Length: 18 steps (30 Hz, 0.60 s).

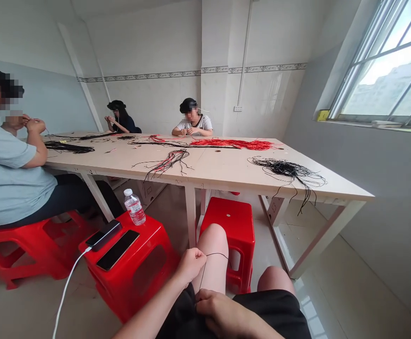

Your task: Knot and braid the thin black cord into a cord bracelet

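A thin black cord (216, 254) runs out from the fingertips of my left hand (191, 264), which are pinched together on it above my left knee. One length of the cord curves off to the right past the knee. Another stretches down toward my right hand (221, 308), resting low over my lap. Its fingers are curled closed around the lower part of the cord, and their tips are partly hidden. On the table edge ahead lies a bundle of black and red cords (168, 162); farther right sits a tangled heap of black cord (283, 167).
A long table (222, 169) spans the view, with red cords (233, 143) at its far side. Red stools (228, 214) stand before it; the left one bears a water bottle (134, 208), a phone (118, 249) and a power bank (103, 234). Three people sit around the table.
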Each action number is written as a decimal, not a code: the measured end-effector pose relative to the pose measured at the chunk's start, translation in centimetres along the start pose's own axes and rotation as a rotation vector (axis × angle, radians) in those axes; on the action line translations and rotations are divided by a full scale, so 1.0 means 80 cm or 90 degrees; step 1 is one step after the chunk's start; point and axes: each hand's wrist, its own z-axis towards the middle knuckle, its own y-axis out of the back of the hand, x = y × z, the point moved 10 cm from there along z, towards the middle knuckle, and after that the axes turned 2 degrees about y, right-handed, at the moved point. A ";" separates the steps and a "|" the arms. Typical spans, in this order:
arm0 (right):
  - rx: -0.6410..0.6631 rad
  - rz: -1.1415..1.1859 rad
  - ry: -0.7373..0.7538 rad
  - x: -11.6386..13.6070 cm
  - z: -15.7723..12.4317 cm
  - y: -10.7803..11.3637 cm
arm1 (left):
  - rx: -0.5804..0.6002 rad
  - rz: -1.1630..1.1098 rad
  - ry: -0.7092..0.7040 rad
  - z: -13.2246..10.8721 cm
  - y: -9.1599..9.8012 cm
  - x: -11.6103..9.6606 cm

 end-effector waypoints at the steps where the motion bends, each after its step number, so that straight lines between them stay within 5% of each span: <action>1: 0.017 -0.003 0.015 0.001 0.001 -0.005 | 0.007 0.000 0.007 0.000 0.002 -0.002; 9: -0.056 -0.049 -0.086 -0.014 0.005 0.008 | 0.043 -0.049 -0.034 0.002 0.014 -0.056; 18: 0.054 -0.109 -0.019 -0.003 0.019 -0.004 | 0.124 -0.087 -0.186 -0.002 -0.039 -0.157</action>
